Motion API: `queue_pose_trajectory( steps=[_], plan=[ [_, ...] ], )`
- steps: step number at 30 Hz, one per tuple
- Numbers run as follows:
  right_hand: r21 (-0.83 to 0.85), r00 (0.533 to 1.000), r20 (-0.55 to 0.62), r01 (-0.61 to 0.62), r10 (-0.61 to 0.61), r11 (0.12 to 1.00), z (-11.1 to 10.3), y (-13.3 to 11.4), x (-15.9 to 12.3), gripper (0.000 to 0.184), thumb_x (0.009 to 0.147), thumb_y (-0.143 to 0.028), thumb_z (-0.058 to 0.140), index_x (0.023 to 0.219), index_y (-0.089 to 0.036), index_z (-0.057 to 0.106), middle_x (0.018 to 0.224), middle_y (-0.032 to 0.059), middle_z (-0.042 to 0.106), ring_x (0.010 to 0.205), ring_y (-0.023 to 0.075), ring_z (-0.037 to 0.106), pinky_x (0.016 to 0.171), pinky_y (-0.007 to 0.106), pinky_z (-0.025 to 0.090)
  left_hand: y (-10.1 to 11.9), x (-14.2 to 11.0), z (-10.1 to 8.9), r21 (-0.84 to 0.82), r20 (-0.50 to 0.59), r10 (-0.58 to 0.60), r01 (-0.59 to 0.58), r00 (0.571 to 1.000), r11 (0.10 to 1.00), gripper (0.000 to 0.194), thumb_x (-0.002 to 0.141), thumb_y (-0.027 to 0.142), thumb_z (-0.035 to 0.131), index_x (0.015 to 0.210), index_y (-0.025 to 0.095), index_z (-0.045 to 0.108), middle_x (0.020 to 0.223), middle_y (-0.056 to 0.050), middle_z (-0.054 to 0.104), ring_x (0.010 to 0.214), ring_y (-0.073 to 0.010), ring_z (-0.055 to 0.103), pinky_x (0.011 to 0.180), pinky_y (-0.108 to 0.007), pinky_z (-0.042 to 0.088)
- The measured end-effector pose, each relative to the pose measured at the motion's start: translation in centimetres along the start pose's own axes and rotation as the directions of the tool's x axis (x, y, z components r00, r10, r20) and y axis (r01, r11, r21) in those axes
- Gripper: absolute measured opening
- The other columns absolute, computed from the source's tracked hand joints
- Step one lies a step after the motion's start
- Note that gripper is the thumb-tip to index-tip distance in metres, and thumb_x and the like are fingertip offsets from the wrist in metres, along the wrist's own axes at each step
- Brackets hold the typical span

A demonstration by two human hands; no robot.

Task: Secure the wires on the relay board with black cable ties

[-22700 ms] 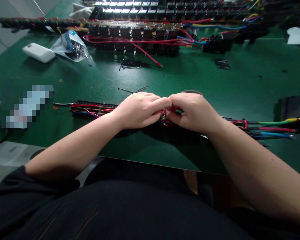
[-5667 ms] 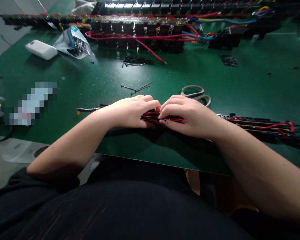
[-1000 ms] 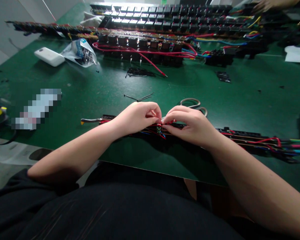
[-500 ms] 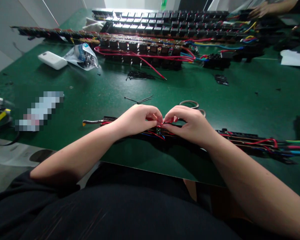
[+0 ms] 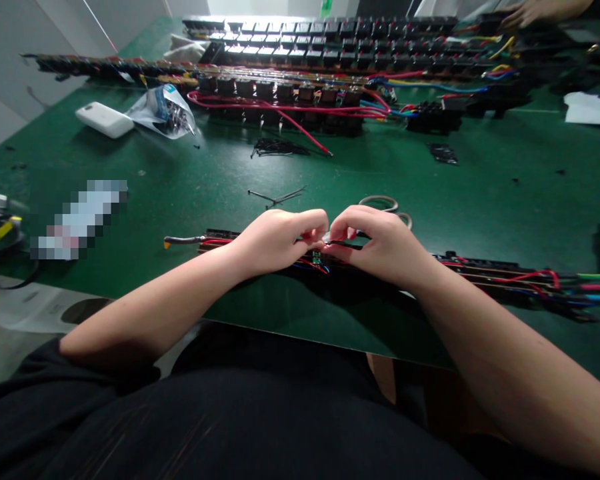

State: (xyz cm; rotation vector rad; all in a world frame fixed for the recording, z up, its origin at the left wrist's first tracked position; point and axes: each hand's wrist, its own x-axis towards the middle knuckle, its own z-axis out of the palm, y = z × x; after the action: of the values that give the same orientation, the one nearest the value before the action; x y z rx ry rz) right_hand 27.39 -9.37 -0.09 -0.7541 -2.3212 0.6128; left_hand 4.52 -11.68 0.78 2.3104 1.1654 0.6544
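A long black assembly of strips and boards with red and blue wires (image 5: 490, 277) lies across the table in front of me. Over its middle, my left hand (image 5: 280, 241) is closed in a pinch, and what its fingertips hold is too small to make out. Almost fingertip to fingertip with it, my right hand (image 5: 380, 245) pinches a thin black piece that looks like a cable tie (image 5: 329, 243). Just below the fingers shows a small green circuit board (image 5: 317, 257). Scissors (image 5: 379, 202) lie behind my right hand, mostly covered by it.
Loose cable ties (image 5: 276, 199) lie beyond my hands, with a bundle of them (image 5: 280, 147) farther back. Rows of black wired modules (image 5: 300, 100) fill the back. A white box (image 5: 104, 120) and plastic bag (image 5: 163, 110) sit left. Another person's hand (image 5: 530, 13) is at top right.
My fingertips have shifted slightly at the same spot, and the left index finger is lifted a little. The whole view has moved slightly; the things on the table lie as before.
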Motion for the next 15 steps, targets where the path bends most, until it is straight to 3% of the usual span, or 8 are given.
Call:
queue_pose_trajectory(
  steps=[4,15],
  plan=[
    [-0.005,1.000,0.013,0.015,-0.015,1.000,-0.08,-0.11,0.00,0.012,0.088,-0.026,0.076,0.084,-0.020,0.066,0.081,0.0024,0.068,0.071,0.0159,0.060,0.065,0.030,0.048,0.12,-0.07,-0.15,0.100,0.062,0.074,-0.080,0.995,0.992,0.016,0.088,0.013,0.054,0.094,0.023,0.065,0.087,0.003,0.073,0.082,-0.0123,0.067,0.074,-0.022,0.043],
    [-0.014,0.999,-0.009,0.054,-0.054,0.998,-0.20,-0.41,-0.10,0.006,0.094,-0.023,0.069,0.091,-0.021,0.074,0.087,0.0040,0.075,0.076,0.0164,0.066,0.069,0.031,0.052,-0.02,-0.07,-0.07,0.023,0.013,0.018,-0.018,1.000,1.000,0.018,0.084,0.010,0.054,0.095,0.021,0.064,0.085,0.004,0.072,0.082,-0.0113,0.068,0.074,-0.021,0.044]
  ],
)
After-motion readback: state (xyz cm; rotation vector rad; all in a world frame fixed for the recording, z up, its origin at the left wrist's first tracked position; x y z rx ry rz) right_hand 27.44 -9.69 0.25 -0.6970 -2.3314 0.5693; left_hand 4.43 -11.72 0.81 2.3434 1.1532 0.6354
